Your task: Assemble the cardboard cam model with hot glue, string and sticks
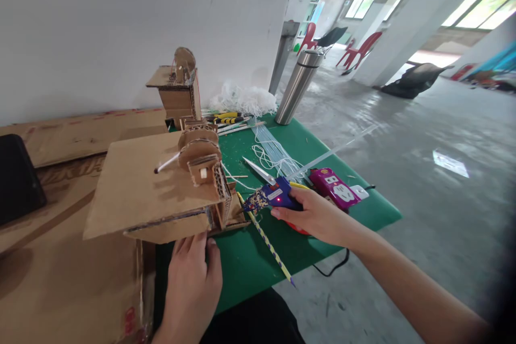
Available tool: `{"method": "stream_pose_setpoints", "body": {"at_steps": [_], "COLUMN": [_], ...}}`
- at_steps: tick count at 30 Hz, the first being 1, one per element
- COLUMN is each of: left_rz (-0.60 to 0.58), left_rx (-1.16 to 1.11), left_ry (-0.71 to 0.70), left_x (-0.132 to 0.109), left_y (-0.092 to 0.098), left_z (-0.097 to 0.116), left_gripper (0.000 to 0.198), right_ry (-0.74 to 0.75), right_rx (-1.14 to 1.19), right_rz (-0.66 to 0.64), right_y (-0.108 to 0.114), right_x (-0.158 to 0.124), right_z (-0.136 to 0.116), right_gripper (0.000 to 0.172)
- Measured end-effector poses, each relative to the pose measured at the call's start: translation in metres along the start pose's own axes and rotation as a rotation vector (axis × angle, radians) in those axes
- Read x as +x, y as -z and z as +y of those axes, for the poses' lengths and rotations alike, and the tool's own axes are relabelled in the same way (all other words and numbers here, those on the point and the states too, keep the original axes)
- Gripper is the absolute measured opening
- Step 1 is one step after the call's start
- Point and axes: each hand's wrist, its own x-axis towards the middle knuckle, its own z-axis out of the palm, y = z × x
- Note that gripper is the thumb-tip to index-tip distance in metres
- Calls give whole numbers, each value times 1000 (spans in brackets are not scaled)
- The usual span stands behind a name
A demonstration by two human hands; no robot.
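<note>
In my right hand (pixel 308 215) is a blue hot glue gun (pixel 278 193), its red light lit and a long clear glue stick (pixel 334 153) sticking out of its back. Its nozzle, crusted with bits, points left at the base of a cardboard model (pixel 161 177). This model has a flat top, round cardboard discs (pixel 198 145) and a white stick with a dark tip. My left hand (pixel 195 274) grips the model's near lower edge, fingertips hidden beneath the cardboard. Under the nozzle lies a patterned yellow pencil (pixel 270 244). Scissors (pixel 260 171) lie just beyond the glue gun.
On the green table (pixel 237 274) are a purple power strip (pixel 334 188), clear glue sticks (pixel 270 142), white string and yellow-black pliers (pixel 228 117). A steel flask (pixel 298 86) stands at the back edge. Behind is a cardboard tower (pixel 179 91); a black device (pixel 18 177) rests left.
</note>
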Motion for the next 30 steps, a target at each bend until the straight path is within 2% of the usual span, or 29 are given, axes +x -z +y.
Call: {"method": "stream_pose_setpoints", "body": {"at_steps": [10, 16, 19, 22, 25, 27, 30], "left_rz": [-4, -21, -14, -94, -156, -159, -125], "left_rx": [89, 362, 380, 316, 248, 234, 265], "left_ry": [-46, -133, -130, -38, 144, 220, 245], "left_x": [-4, -18, -26, -33, -35, -32, -28], "left_y": [2, 6, 9, 15, 18, 16, 10], "left_z": [0, -2, -7, -8, -3, 1, 3], "left_gripper": [19, 30, 33, 46, 71, 83, 96], "right_ry": [41, 103, 142, 168, 170, 162, 151], "right_rx": [-122, -200, -205, -175, -136, -120, -105], "right_rz": [-6, 17, -8, -21, -17, 3, 53], "right_y": [-7, -13, -16, -20, -21, -21, -19], "right_x": [0, -11, -19, -26, -30, -31, -32], "right_z": [-5, -9, -14, -17, -16, -14, -9], "right_gripper": [36, 30, 25, 21, 20, 19, 21]}}
